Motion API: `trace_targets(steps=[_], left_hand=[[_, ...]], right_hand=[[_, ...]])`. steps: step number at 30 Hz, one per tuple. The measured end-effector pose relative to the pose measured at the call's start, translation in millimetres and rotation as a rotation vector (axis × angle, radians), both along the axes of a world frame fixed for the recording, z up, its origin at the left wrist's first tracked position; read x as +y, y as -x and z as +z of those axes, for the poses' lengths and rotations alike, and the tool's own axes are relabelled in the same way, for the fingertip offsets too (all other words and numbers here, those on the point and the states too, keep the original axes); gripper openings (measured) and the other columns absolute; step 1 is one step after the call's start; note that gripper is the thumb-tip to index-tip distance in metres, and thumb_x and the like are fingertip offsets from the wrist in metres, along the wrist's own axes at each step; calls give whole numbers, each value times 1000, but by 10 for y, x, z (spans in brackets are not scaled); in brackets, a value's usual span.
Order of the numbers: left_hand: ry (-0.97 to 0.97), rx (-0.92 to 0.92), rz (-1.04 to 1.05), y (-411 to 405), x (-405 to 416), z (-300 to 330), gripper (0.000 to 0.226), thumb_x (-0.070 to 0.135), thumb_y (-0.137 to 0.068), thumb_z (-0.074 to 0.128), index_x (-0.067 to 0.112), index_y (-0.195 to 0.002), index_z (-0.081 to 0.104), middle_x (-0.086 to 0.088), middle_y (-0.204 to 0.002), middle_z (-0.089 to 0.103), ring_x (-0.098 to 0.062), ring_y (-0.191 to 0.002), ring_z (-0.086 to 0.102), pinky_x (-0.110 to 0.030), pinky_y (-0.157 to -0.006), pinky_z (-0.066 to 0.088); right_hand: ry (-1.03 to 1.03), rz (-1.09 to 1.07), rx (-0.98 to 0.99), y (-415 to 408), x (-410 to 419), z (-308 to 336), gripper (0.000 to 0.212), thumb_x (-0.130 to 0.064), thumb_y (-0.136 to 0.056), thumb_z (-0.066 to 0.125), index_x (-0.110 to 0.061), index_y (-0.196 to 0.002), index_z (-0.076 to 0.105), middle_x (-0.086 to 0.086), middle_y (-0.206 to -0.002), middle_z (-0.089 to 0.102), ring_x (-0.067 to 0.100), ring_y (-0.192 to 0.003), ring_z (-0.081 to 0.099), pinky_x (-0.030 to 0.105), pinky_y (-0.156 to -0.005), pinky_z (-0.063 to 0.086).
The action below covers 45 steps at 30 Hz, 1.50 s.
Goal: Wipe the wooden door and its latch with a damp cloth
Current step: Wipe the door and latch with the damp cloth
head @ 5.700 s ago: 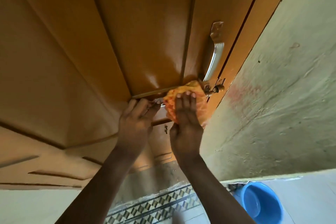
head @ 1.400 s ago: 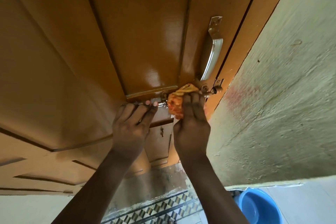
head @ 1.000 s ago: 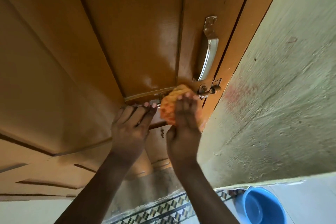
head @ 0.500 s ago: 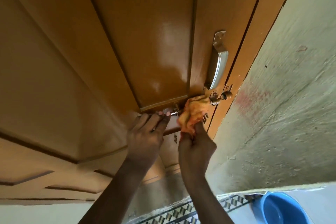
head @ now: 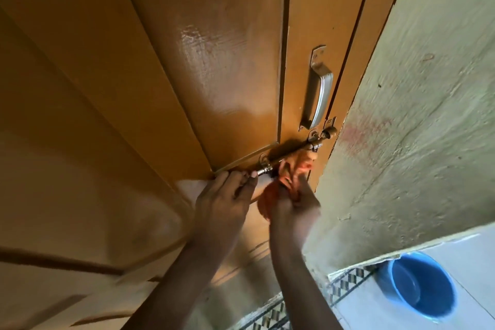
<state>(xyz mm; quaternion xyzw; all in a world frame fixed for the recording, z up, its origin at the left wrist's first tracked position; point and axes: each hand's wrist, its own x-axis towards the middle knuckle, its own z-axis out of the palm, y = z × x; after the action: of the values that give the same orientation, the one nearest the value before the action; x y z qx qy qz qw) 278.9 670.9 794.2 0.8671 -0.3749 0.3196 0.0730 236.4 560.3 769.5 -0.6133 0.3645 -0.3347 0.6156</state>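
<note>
The glossy brown wooden door [head: 214,61] fills the upper left of the head view. Its metal slide latch [head: 289,154] runs across the door at mid-height, the bolt's right end near the frame. My left hand [head: 225,195] pinches the latch's left end with its fingertips. My right hand [head: 293,203] holds a bunched orange cloth [head: 297,166] pressed up against the underside of the latch bar. Part of the cloth is hidden in my fist.
A silver pull handle [head: 318,94] is fixed just above the latch. A rough greenish wall [head: 415,128] adjoins the door frame on the right. A blue plastic basin [head: 420,286] stands on the tiled floor at lower right.
My right hand has drawn the cloth down from over the latch bar to below it, so the bar now shows. My left hand keeps its hold on the latch's left end.
</note>
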Motion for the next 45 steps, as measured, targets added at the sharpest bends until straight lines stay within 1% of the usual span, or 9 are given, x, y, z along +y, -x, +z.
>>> trace_targets(steps=[7, 10, 14, 18, 24, 29, 35, 41, 45], left_hand=[[-3, 104, -77, -59, 23, 103, 39, 14, -96, 47, 8, -113, 82, -7, -93, 72, -24, -86, 69, -30, -59, 55], [-14, 113, -88, -81, 30, 108, 35, 18, -96, 51, 10, -110, 82, -5, -91, 71, -25, -81, 67, -30, -52, 51], [-57, 158, -66, -88, 53, 106, 27, 16, -87, 81, 10, -114, 82, -5, -95, 72, -26, -84, 67, -31, -52, 51], [-43, 120, -77, -106, 50, 122, 27, 10, -93, 63, 9, -112, 83, -6, -90, 71, -25, -79, 65, -29, -49, 45], [-30, 195, -97, -125, 78, 87, 28, 10, -87, 83, 6, -115, 81, -8, -94, 72, -27, -83, 66, -33, -49, 54], [-31, 151, -121, -139, 91, 66, 26, 7, -94, 69, 6, -116, 81, -9, -95, 72, -28, -85, 65, -34, -50, 55], [-15, 133, -116, -142, 77, 69, 28, 10, -98, 60, 5, -115, 81, -8, -93, 70, -26, -83, 64, -31, -50, 51], [-9, 107, -126, -143, 83, 54, 25, 10, -98, 64, 6, -115, 81, -8, -92, 72, -24, -82, 65, -27, -50, 48], [2, 131, -122, -137, 77, 49, 24, 13, -97, 69, 6, -116, 81, -7, -93, 73, -23, -81, 65, -27, -53, 50]], right_hand=[[-104, -78, 124, -230, 43, -152, 20, -7, -83, 56, -15, -82, 74, 1, -60, 70, 16, -48, 64, 40, -43, 56], [-86, -137, 79, -276, 122, -47, 22, 2, -86, 57, -11, -78, 72, -1, -56, 66, 5, -42, 56, 22, -40, 46], [46, 47, 85, -67, 353, -249, 29, 5, -87, 55, -16, -91, 74, 0, -62, 71, 19, -46, 60, 33, -42, 52], [-181, -115, 286, -310, 143, -353, 29, 2, -88, 52, -17, -85, 73, 4, -73, 72, 20, -61, 63, 23, -49, 51], [36, 3, 70, -96, 552, -341, 34, 0, -86, 51, -18, -100, 76, -8, -62, 67, 4, -45, 51, 21, -43, 42], [-255, -121, 290, -338, 228, -490, 37, 4, -86, 50, -19, -91, 78, -3, -69, 69, 23, -63, 64, 34, -57, 56], [-112, -50, 74, -183, 409, -269, 25, -5, -92, 59, -22, -89, 77, 5, -59, 70, 34, -47, 59, 40, -41, 52], [-392, -139, 321, -416, -28, -405, 24, -6, -95, 52, -11, -95, 75, 13, -90, 74, 31, -86, 70, 42, -72, 60], [-267, -122, 154, -309, 155, -123, 25, -9, -93, 56, -14, -76, 73, 8, -69, 72, 28, -62, 63, 47, -56, 58]])
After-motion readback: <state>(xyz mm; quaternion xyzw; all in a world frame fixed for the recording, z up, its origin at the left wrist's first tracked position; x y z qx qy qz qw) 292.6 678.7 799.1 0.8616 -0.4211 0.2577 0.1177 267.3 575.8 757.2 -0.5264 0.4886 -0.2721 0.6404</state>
